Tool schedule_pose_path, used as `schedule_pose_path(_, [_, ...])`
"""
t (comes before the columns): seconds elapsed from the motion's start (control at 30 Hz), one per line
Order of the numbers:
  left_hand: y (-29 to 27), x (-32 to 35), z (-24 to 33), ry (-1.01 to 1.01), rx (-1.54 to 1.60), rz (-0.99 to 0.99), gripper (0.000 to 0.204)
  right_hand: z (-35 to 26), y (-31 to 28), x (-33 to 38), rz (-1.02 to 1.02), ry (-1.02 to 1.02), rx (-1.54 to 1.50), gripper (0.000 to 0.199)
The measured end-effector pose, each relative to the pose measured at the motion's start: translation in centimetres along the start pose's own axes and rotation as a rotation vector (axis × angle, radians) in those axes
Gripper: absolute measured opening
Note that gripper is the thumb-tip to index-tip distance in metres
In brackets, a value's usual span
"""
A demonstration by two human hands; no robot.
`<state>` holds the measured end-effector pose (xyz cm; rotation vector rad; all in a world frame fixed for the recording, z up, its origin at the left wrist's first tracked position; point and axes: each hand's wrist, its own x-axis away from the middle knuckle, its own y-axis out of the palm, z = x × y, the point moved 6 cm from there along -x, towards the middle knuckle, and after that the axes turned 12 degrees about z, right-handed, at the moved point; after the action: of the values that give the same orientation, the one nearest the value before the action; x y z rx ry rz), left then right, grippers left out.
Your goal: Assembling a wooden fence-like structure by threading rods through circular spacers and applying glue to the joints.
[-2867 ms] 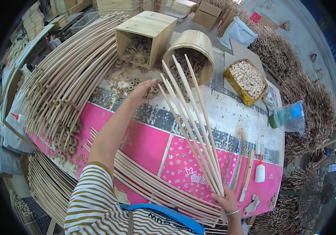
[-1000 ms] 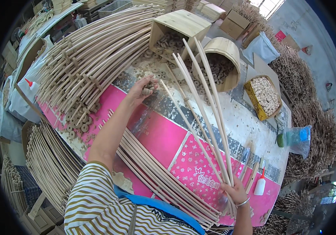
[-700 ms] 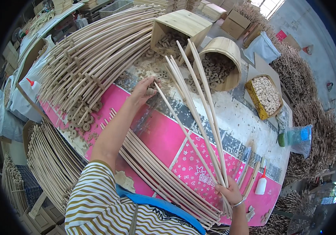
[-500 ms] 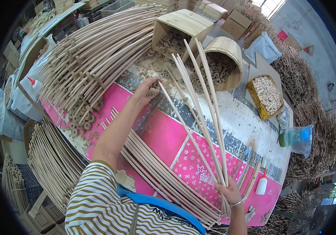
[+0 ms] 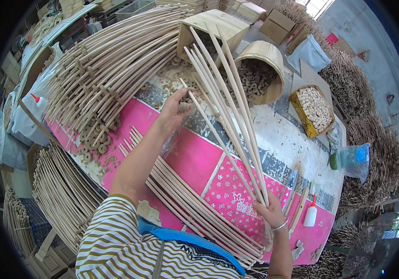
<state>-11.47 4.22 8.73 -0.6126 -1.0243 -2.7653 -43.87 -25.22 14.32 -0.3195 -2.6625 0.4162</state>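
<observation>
My right hand [image 5: 272,214] is closed round the lower ends of several long pale wooden sticks [image 5: 248,125], which fan out up and away from me. One thinner stick [image 5: 218,139] leans left from this bunch, and my left hand [image 5: 175,112] is closed on it near its top, with the tip poking out above the fingers. Whether a ring is also inside the left fingers I cannot make out. A small wooden ring [image 5: 217,115] seems to sit partway down another stick. Loose wooden rings [image 5: 98,144] lie at the left of the table.
A large pile of sticks with rings on them [image 5: 120,60] fills the far left. A wooden box [image 5: 218,23] and a round tub [image 5: 271,53] lie tipped, rings inside. A yellow box of pale balls [image 5: 314,110] and a glue bottle [image 5: 310,216] are at right. Sticks [image 5: 199,207] lie before me.
The stick's tip now rises above my left fingers, where it ended at them before. The bunch in my right hand has swung slightly left and up.
</observation>
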Motion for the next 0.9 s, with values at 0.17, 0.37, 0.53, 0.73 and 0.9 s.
schedule_pose_path(0.17, [1.6,4.2,-3.0,-0.084,-0.161,-0.023,0.024,-1.7,2.2,-2.8,-0.008,-0.152,0.054,0.036])
schedule_pose_path(0.37, [-1.0,4.6,-5.0,-0.127,-0.179,0.046,0.036,-3.8,0.6,-6.4,0.196,-0.500,0.301,0.028])
schedule_pose_path(0.53, [-4.3,2.2,-2.3,-0.186,-0.060,-0.046,0.038,-4.7,-2.3,-6.7,0.271,-0.398,0.376,0.022])
schedule_pose_path(0.73, [-5.9,-1.2,0.7,-0.130,-0.088,-0.105,0.048,-3.3,-1.8,-1.6,-0.062,-0.057,0.027,0.027])
schedule_pose_path(0.9, [-6.0,-2.3,1.8,-0.078,-0.106,-0.268,0.049,-0.5,-1.2,2.6,-0.167,0.149,-0.045,0.031])
